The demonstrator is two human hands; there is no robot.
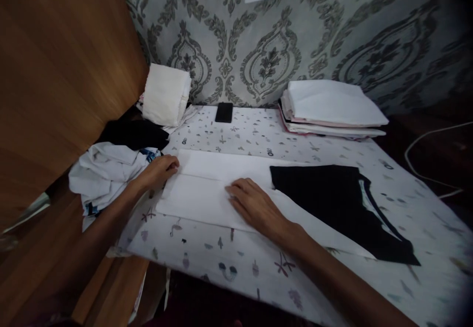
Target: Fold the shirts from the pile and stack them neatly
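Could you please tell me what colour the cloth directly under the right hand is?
The cloth under the right hand is white, as the head view shows.

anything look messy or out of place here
The white cloth beside the left hand looks messy: it lies in a crumpled heap, while the stack at the back right is neatly folded and the garment under the right hand lies flat.

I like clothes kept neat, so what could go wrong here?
The right hand lies on the flat white fabric; a sideways drag could crease it. The left hand, at the fabric's end, might pull it askew. The left forearm could snag the rumpled white clothing beside it.
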